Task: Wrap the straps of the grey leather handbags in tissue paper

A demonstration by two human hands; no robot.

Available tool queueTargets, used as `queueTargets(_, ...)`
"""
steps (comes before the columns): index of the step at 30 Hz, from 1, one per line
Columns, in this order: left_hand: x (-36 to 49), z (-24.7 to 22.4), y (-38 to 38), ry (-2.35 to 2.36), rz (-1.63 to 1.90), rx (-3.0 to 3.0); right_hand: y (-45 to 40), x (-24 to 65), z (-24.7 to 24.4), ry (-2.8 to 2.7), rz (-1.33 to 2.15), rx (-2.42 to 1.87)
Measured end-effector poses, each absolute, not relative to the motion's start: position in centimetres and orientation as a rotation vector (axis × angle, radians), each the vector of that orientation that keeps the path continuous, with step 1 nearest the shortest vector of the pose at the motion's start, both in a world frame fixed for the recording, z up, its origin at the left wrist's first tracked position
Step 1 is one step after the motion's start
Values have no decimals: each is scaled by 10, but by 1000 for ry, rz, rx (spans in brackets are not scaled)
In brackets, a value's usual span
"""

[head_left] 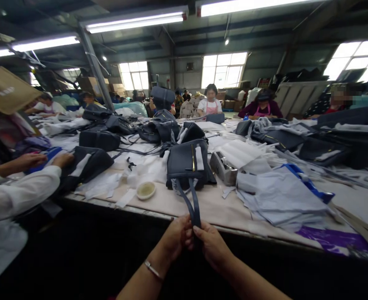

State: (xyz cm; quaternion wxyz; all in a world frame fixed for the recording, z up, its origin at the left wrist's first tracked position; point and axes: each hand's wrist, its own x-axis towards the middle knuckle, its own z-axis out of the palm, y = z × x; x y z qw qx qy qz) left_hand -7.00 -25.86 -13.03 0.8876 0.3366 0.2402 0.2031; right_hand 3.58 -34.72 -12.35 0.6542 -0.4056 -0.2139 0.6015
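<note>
A dark navy bag point(181, 161) with a gold zipper lies on the table in front of me, a white paper strip beside the zip. Its two straps point(194, 199) run toward me over the table's edge. Both hands grip them there: my left hand point(179, 234) has its fingers curled round the straps, and my right hand point(211, 241) pinches them with the thumb on top. The strap ends below my hands are lost in the dark. Crinkled clear wrap shows where the straps meet the bag.
Left of the bag stands a small round dish point(146, 191). To its right are a grey tape dispenser point(224, 167), a stack of white sheets point(285, 193) and a blue dispenser point(309, 181). A co-worker's hands point(61, 160) handle another dark bag point(90, 164) at left. More people sit across the table.
</note>
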Motion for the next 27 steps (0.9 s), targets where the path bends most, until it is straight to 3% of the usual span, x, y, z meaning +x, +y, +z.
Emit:
queueTargets(5, -110, -149, -314, 358, 314, 780, -347, 28, -105, -462, 1403, -914)
queueTargets(14, -110, -153, -306, 711, 402, 903, -355, 35, -113, -648, 1242, -1282)
queueTargets(27, -139, -151, -319, 741, 439, 977, -357, 29, -117, -648, 1332, -1310)
